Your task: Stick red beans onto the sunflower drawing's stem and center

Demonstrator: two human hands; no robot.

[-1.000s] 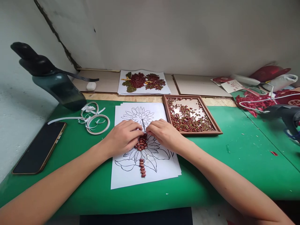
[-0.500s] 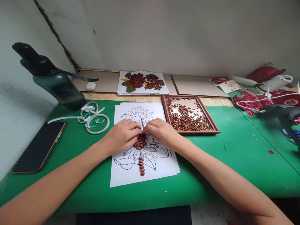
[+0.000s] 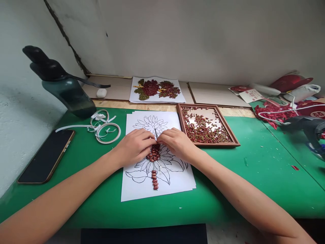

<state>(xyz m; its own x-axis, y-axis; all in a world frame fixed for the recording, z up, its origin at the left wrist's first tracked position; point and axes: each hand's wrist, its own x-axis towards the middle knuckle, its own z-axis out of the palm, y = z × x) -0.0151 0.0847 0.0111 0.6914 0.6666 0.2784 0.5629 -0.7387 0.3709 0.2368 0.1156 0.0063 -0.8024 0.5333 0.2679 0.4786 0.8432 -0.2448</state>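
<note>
Wooden tray (image 3: 235, 141) holds loose beans (image 3: 203, 130); hands' grip on flower beans (image 3: 153, 156) unclear

The flower drawing (image 3: 157, 156) is matt white paper, with smooth, glossy red beans (image 3: 153, 154) on it. The bean tray (image 3: 230, 134) has a brown wooden frame — its floor looks shiny. The green table cover (image 3: 254, 176) is matt and scuffed; the phone (image 3: 47, 156) screen is glossy black.

dark red beans (image 3: 153, 155), green table (image 3: 254, 183), black-lined white drawing (image 3: 142, 189)
</note>
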